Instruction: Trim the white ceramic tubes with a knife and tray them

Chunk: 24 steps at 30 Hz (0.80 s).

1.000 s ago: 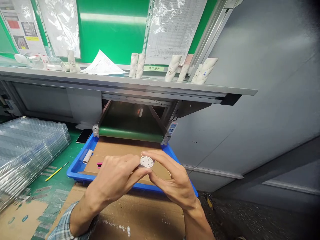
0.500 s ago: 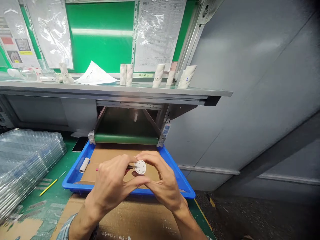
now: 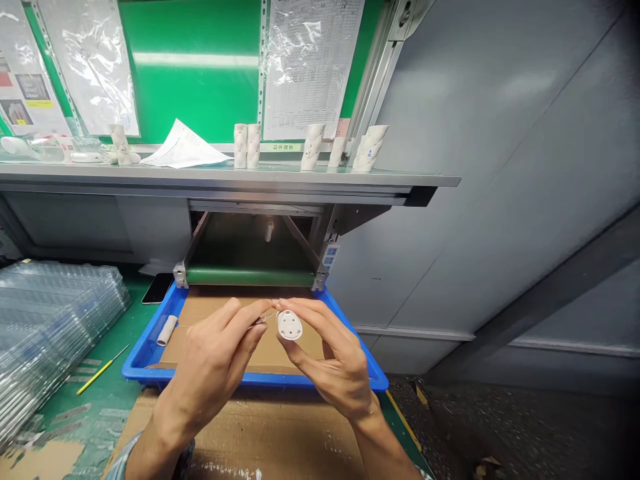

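Observation:
My right hand [image 3: 325, 343] grips a small white cylinder [image 3: 290, 325] between thumb and fingers. Its round end, pierced by several small holes, faces me. In my left hand [image 3: 215, 353], pinched between thumb and forefinger, is a pair of thin metal tweezers [image 3: 261, 322], mostly hidden by the fingers. The tips point toward the cylinder's upper left edge; whether they touch it I cannot tell. Both hands are above a blue tray [image 3: 383, 380] lined with cardboard, their forefingers meeting or nearly so.
A white tube [image 3: 167, 331] lies in the tray's left side. Behind is a green conveyor belt [image 3: 250, 276] carrying a small white piece [image 3: 269, 231]. Clear plastic trays [image 3: 60, 313], a phone [image 3: 157, 289] and a yellow pointed tool [image 3: 103, 370] lie left. Several patterned tubes [image 3: 313, 147] stand on the shelf.
The tweezers have come away from the cylinder's holed face, and my left hand has drawn slightly left with its thumb pulled in. The cylinder has shifted a little right and up.

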Motion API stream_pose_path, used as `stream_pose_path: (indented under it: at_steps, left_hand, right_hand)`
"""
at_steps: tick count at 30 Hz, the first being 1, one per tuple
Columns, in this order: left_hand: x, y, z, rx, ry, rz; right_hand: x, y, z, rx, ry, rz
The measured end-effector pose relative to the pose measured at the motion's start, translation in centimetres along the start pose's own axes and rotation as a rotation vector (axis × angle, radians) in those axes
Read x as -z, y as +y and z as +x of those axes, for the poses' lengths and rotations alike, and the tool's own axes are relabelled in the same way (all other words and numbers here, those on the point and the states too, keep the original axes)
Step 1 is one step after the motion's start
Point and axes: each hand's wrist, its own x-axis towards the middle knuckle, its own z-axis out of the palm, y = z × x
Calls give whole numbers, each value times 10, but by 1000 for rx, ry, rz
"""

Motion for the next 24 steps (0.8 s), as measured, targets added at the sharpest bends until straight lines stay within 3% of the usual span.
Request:
stream_pose_path:
  at_steps: [7,13,19,24]
  left_hand:
    - [1,0,3,-32,-25,-208]
    - [-2,0,4,-34,-27,-334]
    - [-16,4,0,-12,124,-136]
    - [-2,2,1,2,56,-43]
  right_hand:
    - [-8,-2,-4,-144,-22,173]
    - [-10,-2,-6,-91,-68,186]
    - [-14,-1,-3,-39,-17,22]
    - [-15,-2,-3,-30,29,-37]
